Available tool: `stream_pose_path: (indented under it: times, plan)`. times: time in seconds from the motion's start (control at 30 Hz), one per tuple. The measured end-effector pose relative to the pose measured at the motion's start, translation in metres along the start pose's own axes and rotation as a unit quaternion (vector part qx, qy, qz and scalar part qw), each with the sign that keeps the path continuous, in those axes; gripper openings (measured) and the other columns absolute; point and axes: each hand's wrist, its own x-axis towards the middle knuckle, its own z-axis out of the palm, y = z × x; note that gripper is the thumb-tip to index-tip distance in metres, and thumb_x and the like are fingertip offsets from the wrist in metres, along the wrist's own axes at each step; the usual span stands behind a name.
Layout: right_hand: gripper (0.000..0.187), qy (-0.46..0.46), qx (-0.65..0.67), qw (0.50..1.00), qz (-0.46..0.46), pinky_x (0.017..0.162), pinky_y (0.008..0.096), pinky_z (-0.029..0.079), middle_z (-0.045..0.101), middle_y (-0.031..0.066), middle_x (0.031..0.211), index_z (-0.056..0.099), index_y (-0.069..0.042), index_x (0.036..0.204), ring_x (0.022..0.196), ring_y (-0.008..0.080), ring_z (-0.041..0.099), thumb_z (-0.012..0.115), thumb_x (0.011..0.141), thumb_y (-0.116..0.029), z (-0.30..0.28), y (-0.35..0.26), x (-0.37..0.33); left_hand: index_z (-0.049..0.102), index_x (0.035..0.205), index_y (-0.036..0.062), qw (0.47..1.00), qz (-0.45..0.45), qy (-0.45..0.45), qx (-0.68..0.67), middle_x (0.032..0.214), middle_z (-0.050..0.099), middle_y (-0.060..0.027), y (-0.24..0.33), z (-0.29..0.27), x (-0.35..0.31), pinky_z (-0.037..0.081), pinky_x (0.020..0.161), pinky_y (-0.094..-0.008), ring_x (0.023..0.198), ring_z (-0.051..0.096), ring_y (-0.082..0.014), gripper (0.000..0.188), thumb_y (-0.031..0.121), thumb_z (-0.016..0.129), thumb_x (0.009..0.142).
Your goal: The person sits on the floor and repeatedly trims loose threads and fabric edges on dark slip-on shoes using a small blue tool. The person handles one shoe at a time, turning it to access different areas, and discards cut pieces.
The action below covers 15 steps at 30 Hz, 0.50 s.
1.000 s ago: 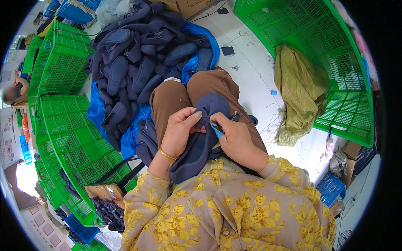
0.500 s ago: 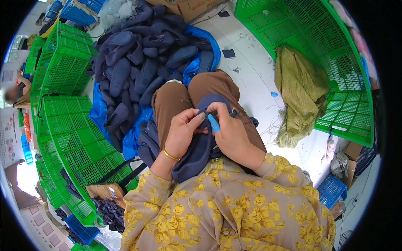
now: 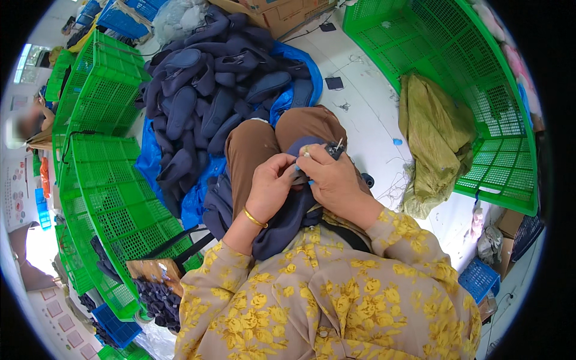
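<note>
A navy fabric slipper [image 3: 281, 228] lies across my lap, its toe end pointing toward my knees. My left hand [image 3: 268, 185], with a gold bangle at the wrist, is closed, pinching the slipper's edge between thumb and fingers. Close against it, my right hand [image 3: 336, 182] is also closed on the slipper's upper edge; its thumb has a blue wrapping. Just past the right hand's knuckles sits a small dark object with a pale stick-like tip [image 3: 336, 150], which I cannot make out. More navy fabric [image 3: 219, 204] rests beside my left thigh. Fingers hide the pinched spot.
Ahead on the left, a heap of navy slippers [image 3: 210, 90] lies on a blue sheet [image 3: 148, 153]. Green plastic crates [image 3: 114, 192] line the left side. At right stand a large green crate [image 3: 504, 180] and an olive sack [image 3: 435, 132]. Cardboard boxes [image 3: 288, 18] stand beyond the heap.
My right hand has turned and drawn its fingers in by the left hand. The slipper is more crumpled and sits lower, and the dark object with the pale tip shows more.
</note>
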Motion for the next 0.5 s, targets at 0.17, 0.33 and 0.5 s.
stream_pose_path:
  times: [0.17,0.33,0.5]
  plan:
    - [0.012,0.138,0.427,0.874,0.186,0.058,0.0281,0.048,0.064,0.0069,0.086,0.058,-0.006,0.100,0.068,0.0159,0.060,0.056,0.091,0.001,-0.005,-0.008,0.031,0.066,0.097,-0.0017,0.999,0.000,0.038,0.034,0.081,0.065,-0.0025,-0.003,0.005,-0.001,0.054,0.062,-0.0240,0.071,0.062,-0.0084,0.013,0.010,0.064,0.094]
    - [0.008,0.115,0.673,0.674,0.280,0.043,0.0233,0.033,0.054,-0.0014,0.071,0.058,-0.010,0.101,0.050,0.0052,0.044,0.060,0.097,-0.017,-0.078,0.000,0.035,0.065,0.094,-0.0005,0.997,0.022,0.064,0.026,0.079,0.062,-0.0010,-0.002,0.010,-0.002,0.054,0.059,-0.0254,0.069,0.059,-0.0082,0.018,0.017,0.062,0.096]
    - [0.021,0.192,0.645,0.738,0.058,0.056,0.0244,0.034,0.043,0.0010,0.080,0.048,-0.004,0.115,0.062,0.0102,0.038,0.052,0.098,-0.015,-0.267,0.030,0.015,0.062,0.094,0.0014,0.990,0.063,0.064,0.106,0.080,0.058,0.0006,-0.002,0.011,-0.002,0.055,0.060,-0.0256,0.072,0.056,-0.0072,0.016,0.017,0.060,0.097]
